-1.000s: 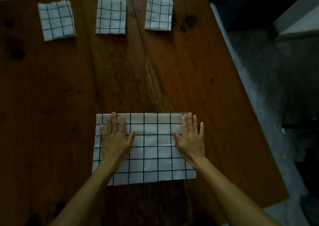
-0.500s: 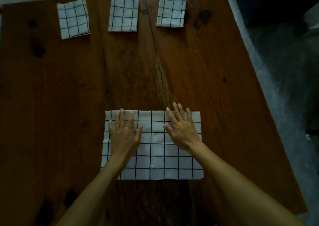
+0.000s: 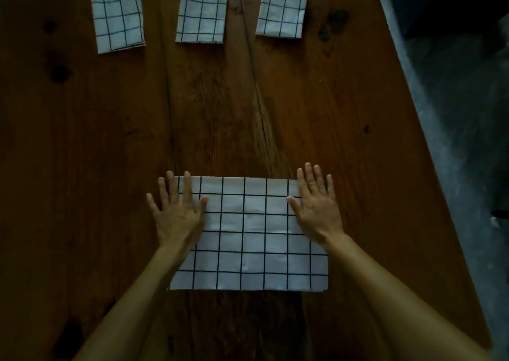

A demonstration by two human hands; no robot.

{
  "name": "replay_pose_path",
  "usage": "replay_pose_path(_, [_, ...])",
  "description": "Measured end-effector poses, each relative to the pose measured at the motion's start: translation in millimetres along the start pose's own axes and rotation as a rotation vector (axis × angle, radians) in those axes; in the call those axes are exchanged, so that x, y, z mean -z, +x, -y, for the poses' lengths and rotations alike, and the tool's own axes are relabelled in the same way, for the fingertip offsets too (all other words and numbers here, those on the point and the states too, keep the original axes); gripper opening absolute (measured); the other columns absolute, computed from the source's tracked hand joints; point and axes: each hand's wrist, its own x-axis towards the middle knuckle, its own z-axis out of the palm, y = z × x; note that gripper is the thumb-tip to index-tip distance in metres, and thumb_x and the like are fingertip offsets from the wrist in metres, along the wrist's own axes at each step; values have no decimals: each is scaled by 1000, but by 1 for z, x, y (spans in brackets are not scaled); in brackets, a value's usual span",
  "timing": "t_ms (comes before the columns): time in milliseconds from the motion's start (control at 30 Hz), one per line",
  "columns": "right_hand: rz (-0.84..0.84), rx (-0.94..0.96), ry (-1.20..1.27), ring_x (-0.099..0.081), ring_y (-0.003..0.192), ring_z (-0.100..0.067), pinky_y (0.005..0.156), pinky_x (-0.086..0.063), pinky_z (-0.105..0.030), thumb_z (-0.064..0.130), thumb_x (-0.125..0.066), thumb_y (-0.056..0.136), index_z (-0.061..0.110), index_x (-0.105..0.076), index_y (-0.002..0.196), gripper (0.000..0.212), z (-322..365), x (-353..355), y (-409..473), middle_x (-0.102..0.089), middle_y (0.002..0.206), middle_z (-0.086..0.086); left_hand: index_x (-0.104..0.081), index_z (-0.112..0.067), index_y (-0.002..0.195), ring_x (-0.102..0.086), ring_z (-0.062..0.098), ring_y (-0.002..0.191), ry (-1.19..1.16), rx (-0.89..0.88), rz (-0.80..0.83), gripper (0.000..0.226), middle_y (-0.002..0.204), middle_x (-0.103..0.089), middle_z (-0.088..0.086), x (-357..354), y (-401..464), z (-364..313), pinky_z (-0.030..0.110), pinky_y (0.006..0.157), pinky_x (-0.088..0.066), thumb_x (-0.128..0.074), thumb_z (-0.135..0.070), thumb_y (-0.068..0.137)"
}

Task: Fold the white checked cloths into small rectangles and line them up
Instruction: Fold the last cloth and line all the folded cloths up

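Observation:
A white checked cloth (image 3: 248, 236), folded into a wide rectangle, lies flat near the front of the wooden table (image 3: 330, 112). My left hand (image 3: 176, 212) presses flat on its far left corner, fingers spread, partly over the cloth's left edge. My right hand (image 3: 316, 206) presses flat on its far right corner, fingertips past the far edge. Three small folded checked cloths lie in a row along the far edge: a left cloth (image 3: 118, 19), a middle cloth (image 3: 202, 12) and a right cloth (image 3: 282, 8).
The table's right edge runs diagonally from the top to the lower right, with grey floor (image 3: 454, 140) beyond it. A long crack in the wood (image 3: 261, 118) runs from the far edge toward the big cloth. Dark knots mark the left side.
Both hands have slid apart across the cloth, the left to the far left corner and the right to the far right corner. The view has shifted closer.

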Motion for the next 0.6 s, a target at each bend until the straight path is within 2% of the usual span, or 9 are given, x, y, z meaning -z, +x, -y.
replay_pose_path(67, [-40,9,-13,17,146,-21,117,15,-40,56,0,97,14,-2,151,69,7,4,2,10,159,-8,3,-24,150,16,24,144,5,-85,-67,67,158,15,7,4,-1,-15,50,113,14,-9,-57,94])
replay_pose_path(133, [-83,115,52,10,148,-22,119,7,-43,47,-6,101,11,-7,151,61,39,4,10,3,160,-10,-7,-18,151,8,26,146,7,-221,-101,62,159,6,11,4,1,-41,49,114,10,-19,-46,97])
replay_pose_path(200, [-50,264,165,10,148,-19,120,3,-42,42,-6,102,12,-4,151,58,84,0,20,4,160,-8,-12,-14,151,3,26,146,30,-318,-73,61,158,0,13,1,5,-62,50,115,4,-18,-42,97])
replay_pose_path(267, [26,291,211,13,147,-16,121,2,-40,39,-9,102,14,0,151,56,108,-8,22,7,160,-5,-6,-15,151,9,24,145,58,-326,-11,64,158,7,11,-6,7,-61,49,116,5,-11,-46,96])
replay_pose_path(367, [-5,179,101,14,147,-17,120,1,-41,38,-11,102,14,-2,151,55,77,-17,10,7,160,-5,9,-22,150,24,14,142,-1,-239,33,66,156,23,2,-10,8,-23,39,116,12,-4,-55,94])
replay_pose_path(500, [-61,-50,64,13,147,-15,119,7,-36,45,-9,100,14,-4,151,60,17,-13,-12,5,160,-5,14,-25,149,23,13,142,41,-146,34,73,155,25,-1,-3,9,18,41,114,17,-1,-65,89])
replay_pose_path(600, [-101,-88,57,10,148,-18,119,7,-41,45,-13,100,11,-10,150,60,23,-10,-11,-3,160,-8,12,-25,149,23,15,142,-7,-114,27,75,155,24,0,1,8,9,39,110,25,-4,-65,88])
